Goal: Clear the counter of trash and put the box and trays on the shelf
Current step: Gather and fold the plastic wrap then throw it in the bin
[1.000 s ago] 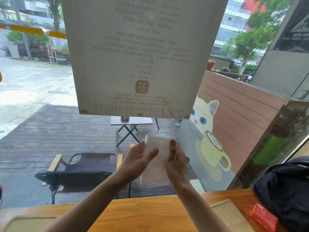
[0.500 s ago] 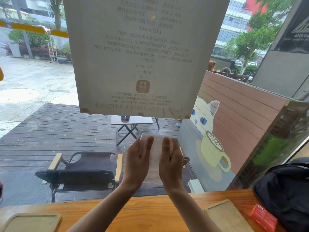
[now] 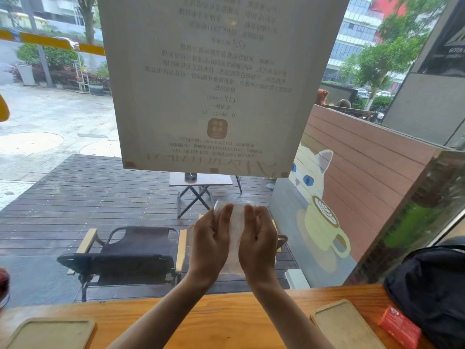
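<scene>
My left hand [image 3: 210,244] and my right hand [image 3: 259,244] are raised side by side above the wooden counter [image 3: 221,321], both closed around a thin translucent white wrapper [image 3: 236,230] that is folded narrow between them. Only a strip of the wrapper shows between my palms and above my fingertips. One light wooden tray [image 3: 47,333] lies on the counter at the lower left. A second tray [image 3: 346,324] lies at the lower right. A small red box [image 3: 400,327] rests beside the right tray.
A black bag [image 3: 435,290] sits on the counter at the far right, next to the red box. A large window with a hanging paper notice [image 3: 216,81] stands right behind the counter. Outside are a folding chair [image 3: 128,253] and a small table.
My hands have drawn closer together and squeezed the wrapper from a wide flat sheet into a narrow folded strip. The view has shifted slightly.
</scene>
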